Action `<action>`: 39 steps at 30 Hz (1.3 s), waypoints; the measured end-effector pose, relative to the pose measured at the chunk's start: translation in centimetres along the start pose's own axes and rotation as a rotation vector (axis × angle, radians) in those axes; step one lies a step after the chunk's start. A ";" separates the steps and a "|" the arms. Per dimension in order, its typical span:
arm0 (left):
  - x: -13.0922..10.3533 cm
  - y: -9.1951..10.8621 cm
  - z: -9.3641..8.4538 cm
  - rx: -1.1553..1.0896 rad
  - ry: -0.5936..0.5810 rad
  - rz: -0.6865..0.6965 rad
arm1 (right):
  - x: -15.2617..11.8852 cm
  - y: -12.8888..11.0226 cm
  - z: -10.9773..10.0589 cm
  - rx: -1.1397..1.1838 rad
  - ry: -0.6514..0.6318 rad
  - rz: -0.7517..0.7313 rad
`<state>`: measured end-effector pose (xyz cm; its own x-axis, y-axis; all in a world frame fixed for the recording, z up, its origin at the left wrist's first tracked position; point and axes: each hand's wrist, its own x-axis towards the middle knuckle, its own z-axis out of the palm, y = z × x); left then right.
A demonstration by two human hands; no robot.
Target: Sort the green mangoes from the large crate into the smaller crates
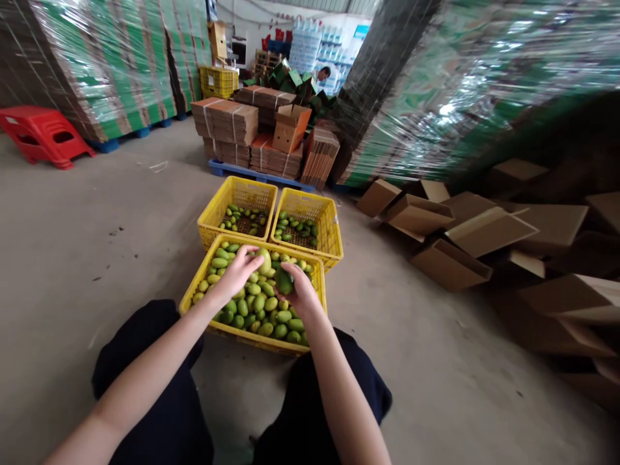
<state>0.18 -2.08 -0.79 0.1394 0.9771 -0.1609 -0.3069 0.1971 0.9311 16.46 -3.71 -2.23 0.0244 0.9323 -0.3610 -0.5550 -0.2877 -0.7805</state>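
Observation:
A large yellow crate [186, 294] full of oval green and yellowish fruit stands in front of my knees. Above its left half, my left hand [239, 268] has its fingers closed around a pale yellow-green fruit [264, 261]. My right hand [301, 287], over the right half of the crate, is wrapped round a darker green fruit [283, 281]. The two held fruits are close together but apart. Loose fruit [259, 302] fills the crate beneath both hands.
Two smaller yellow crates, left [206, 219] and right [334, 236], adjoin the full one and hold some fruit. Flattened cartons [232, 123] are stacked on a blue pallet [232, 169]. Open boxes [450, 261] lie at right, a red stool [43, 132] at left. A person [323, 73] is behind.

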 end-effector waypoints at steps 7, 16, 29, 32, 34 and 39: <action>-0.4 -0.5 -0.5 0.446 -0.038 0.534 | -1.0 -0.3 -0.1 -0.729 0.043 -0.833; -0.8 0.3 -0.4 0.488 -0.160 0.586 | -1.5 -0.5 0.3 -0.827 0.039 -1.031; -0.4 2.3 0.1 -0.480 -0.073 -0.246 | -1.5 -1.3 1.4 0.230 -0.119 -0.113; -0.3 2.3 0.0 -0.448 -0.096 -0.337 | -1.2 -1.2 1.0 0.289 -0.095 -0.077; -0.2 1.5 -0.2 -0.306 -0.143 -0.301 | -0.8 -1.2 0.3 0.327 -0.061 -0.069; -2.5 -4.1 -0.2 0.292 -0.445 -0.430 | -0.2 -1.1 -2.3 0.305 0.042 -0.074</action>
<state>0.94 -5.29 -4.28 0.5847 0.6783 -0.4450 0.1205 0.4699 0.8745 18.96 -4.05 -2.45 0.1046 0.9366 -0.3344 -0.7741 -0.1344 -0.6186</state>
